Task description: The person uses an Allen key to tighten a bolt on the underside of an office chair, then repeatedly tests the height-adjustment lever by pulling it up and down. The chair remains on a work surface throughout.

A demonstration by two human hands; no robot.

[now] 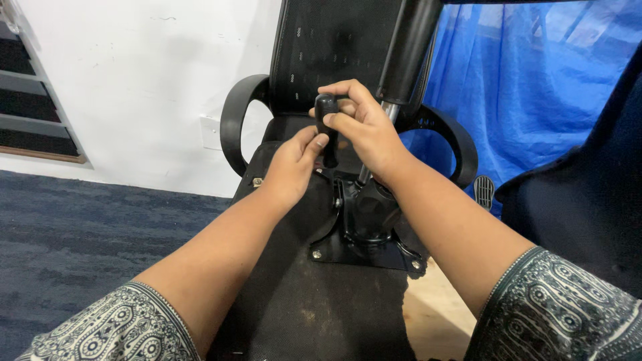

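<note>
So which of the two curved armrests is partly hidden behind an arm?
The armrest on the right, by the blue sheet; the right forearm crosses it. The other armrest shows unobstructed.

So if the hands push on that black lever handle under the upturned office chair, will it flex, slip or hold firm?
The black rod-shaped lever handle looks rigid, so it would probably pivot rather than bend. Its rounded knob end seems smooth; the right hand curled over it likely counters slipping, with the left hand touching lower down. The bolted black metal mechanism plate probably keeps it anchored.

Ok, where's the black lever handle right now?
In the head view it stands at centre, above the chair's metal base plate: the lever handle is gripped by the right hand, the left hand touching it from below.
</note>
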